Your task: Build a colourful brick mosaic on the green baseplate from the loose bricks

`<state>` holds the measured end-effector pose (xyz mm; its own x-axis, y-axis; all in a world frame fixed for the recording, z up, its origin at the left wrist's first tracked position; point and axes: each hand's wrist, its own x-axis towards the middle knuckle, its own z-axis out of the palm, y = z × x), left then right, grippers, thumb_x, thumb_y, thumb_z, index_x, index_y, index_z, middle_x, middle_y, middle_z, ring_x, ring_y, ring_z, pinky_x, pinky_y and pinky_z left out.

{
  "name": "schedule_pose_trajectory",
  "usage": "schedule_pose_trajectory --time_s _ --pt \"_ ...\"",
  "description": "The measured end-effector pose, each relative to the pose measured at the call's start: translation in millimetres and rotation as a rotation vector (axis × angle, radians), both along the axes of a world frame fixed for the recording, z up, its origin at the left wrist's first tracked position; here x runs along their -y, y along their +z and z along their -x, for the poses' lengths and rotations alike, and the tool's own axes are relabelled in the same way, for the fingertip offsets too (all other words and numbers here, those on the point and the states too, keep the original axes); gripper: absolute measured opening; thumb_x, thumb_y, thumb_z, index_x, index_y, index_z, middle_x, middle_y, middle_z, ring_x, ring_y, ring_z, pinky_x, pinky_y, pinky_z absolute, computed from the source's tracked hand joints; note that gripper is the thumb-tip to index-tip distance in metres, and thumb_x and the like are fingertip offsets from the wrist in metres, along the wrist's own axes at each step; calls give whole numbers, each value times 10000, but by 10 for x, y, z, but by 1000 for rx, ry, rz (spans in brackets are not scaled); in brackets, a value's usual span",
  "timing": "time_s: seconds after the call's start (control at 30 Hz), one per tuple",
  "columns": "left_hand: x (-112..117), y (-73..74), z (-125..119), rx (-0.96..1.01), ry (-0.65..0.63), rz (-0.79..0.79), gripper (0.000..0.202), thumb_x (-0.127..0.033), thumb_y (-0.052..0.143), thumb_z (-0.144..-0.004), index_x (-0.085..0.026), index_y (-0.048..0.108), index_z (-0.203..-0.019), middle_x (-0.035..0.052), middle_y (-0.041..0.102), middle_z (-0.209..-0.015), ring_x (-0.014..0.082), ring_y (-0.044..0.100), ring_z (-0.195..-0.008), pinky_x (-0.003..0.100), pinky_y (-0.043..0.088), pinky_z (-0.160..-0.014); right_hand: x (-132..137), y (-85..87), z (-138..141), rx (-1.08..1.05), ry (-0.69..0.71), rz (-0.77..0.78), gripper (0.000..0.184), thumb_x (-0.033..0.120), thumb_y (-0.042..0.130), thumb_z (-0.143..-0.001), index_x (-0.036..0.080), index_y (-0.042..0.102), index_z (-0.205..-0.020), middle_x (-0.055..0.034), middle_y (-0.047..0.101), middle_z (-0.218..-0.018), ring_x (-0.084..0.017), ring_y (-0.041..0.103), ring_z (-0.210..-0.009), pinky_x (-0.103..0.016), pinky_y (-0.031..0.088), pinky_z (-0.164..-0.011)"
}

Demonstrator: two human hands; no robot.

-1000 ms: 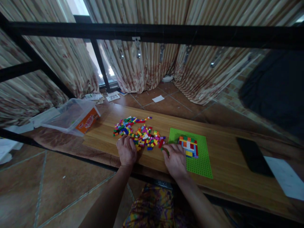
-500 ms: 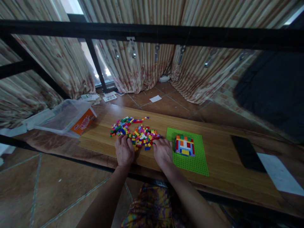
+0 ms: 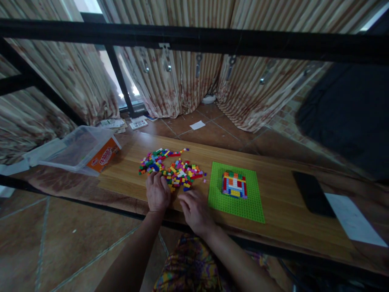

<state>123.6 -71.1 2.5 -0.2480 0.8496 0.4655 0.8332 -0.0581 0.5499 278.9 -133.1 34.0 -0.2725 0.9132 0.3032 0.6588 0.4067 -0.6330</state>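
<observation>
Loose toy building bricks [image 3: 181, 172] in many colours lie in a heap on the wooden board [image 3: 282, 202]. At the heap's near left edge is my left hand [image 3: 157, 191], its fingers curled down against the bricks; whatever they hold is hidden. My right hand [image 3: 197, 211] is just in front of the heap, near the board's front edge, with the fingers bent in and the tips hidden from view. Right of it lies a green baseplate [image 3: 235, 211], bearing a small multicoloured brick build [image 3: 234, 185] with red, white, orange and blue parts.
A clear plastic bin [image 3: 69, 156] with an orange label stands at the board's left end. To the right are a black flat slab [image 3: 311, 192] and a white sheet [image 3: 354, 217]. A black metal bar [image 3: 194, 38] crosses in front of the curtains.
My right hand has drawn back from the heap's right edge, toward me and to the left. Bricks it covered there now show. My left hand stays about where it was.
</observation>
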Motion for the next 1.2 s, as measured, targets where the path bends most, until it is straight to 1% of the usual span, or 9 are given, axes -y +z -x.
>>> schedule_pose_trajectory --time_s 0.1,0.23,0.33,0.43,0.57,0.73,0.97,1.07,1.2 --pt "6 13 9 12 -6 6 346 -274 346 -928 -117 614 -1081 173 570 -1145 268 512 -1137 432 419 -1002 14 -19 99 25 96 26 202 117 533 -888 222 664 -1000 -38 655 -973 -185 562 -947 -312 461 -835" --pt "9 19 19 16 -19 0 342 -263 338 -924 -118 614 -1066 166 576 -1130 265 515 -1135 428 418 -1007 -103 -73 112 55 110 5 240 112 548 -872 218 664 -1054 -50 649 -1075 -200 544 -1026 -358 458 -903" --pt "9 10 20 9 -12 3 347 -262 336 -925 -114 609 -1079 167 572 -1145 263 516 -1131 423 422 -1004 -173 -116 57 36 75 -20 276 111 541 -871 207 656 -1103 -62 639 -1142 -209 529 -1077 -376 455 -946" --pt "11 -2 13 10 -1 4 335 -255 347 -922 -126 610 -1085 161 569 -1154 263 522 -1120 421 428 -992 -173 -165 -31 -2 34 -38 311 98 493 -881 214 655 -1120 -69 641 -1154 -208 540 -1088 -386 469 -949" --pt "17 -8 5 20 -6 -13 323 -249 355 -919 -140 610 -1083 145 566 -1148 262 529 -1120 416 427 -991 -108 -208 -156 -44 -39 -68 321 99 452 -884 219 671 -1086 -77 656 -1107 -211 571 -1054 -395 484 -931" --pt "14 -3 4 9 -15 -18 312 -255 359 -916 -147 612 -1063 140 568 -1130 268 527 -1121 423 424 -999 -62 -189 -225 -62 -92 -83 276 133 446 -905 213 683 -1022 -73 668 -1025 -208 582 -993 -368 484 -900" --pt "-14 -23 -3 33 24 14 307 -234 361 -911 -157 628 -1039 133 582 -1123 257 539 -1101 419 434 -993 -220 -153 -357 31 -311 -133 272 145 434 -924 192 701 -951 -79 668 -928 -221 567 -916 -356 453 -862" --pt "-15 -26 -1 32 34 34 318 -216 354 -909 -150 630 -1050 142 581 -1142 258 534 -1112 417 440 -991 -326 -120 -390 85 -316 -124 268 148 451 -921 204 712 -948 -69 665 -931 -221 555 -906 -349 444 -854" --pt "-1 -14 5 16 25 55 347 -181 331 -902 -126 625 -1079 155 584 -1152 261 526 -1123 415 438 -1002 -454 -54 -330 150 -272 -99 244 143 500 -900 193 715 -1004 -67 665 -929 -229 538 -895 -345 438 -855"
